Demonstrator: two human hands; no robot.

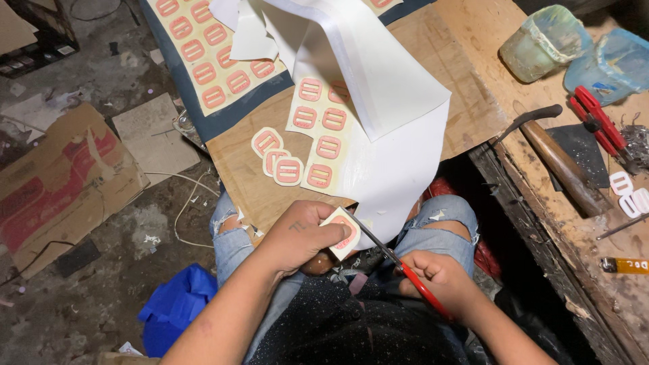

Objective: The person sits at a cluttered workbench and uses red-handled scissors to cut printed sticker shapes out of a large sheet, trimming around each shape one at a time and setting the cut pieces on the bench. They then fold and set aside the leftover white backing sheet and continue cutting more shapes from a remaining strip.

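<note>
The left hand (301,236) pinches a small cream rounded-square sticker with a pink buckle shape (343,233) over the lap. The right hand (439,277), grip closed round red-handled scissors (399,263), has the blades at its edge, below the white backing sheet (392,135).

The big white sheet (378,101) hangs close above both hands and blocks the way up. The wooden bench (574,223) with a hammer (554,159) crowds the right side. The board (243,169) has bare room at its left.
</note>
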